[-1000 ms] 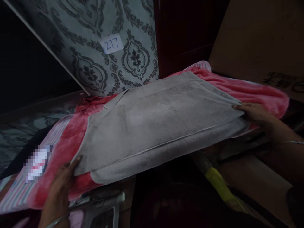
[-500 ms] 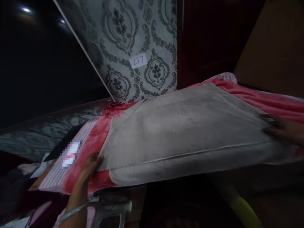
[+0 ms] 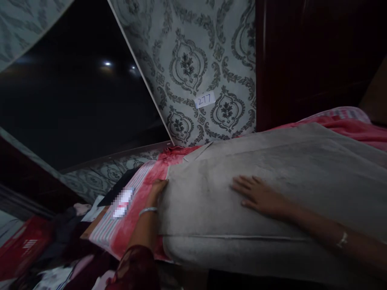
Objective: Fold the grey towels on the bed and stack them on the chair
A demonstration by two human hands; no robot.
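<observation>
- Grip of the left hand (image 3: 157,188) is curled at the left edge of the grey cloth (image 3: 205,209); whether its fingers pinch the fabric, I cannot tell.
- Right hand (image 3: 261,197) holds nothing: fingers spread, palm down over the grey cloth's left part, blurred.
- Grey cloth lies spread out over the red blanket (image 3: 134,219), which shows beyond the cloth's left edge and far right corner, probably as soft backing.
- Judging by the pose, the left hand likely steadies the edge, while a flat right palm suits levelling the surface.
</observation>
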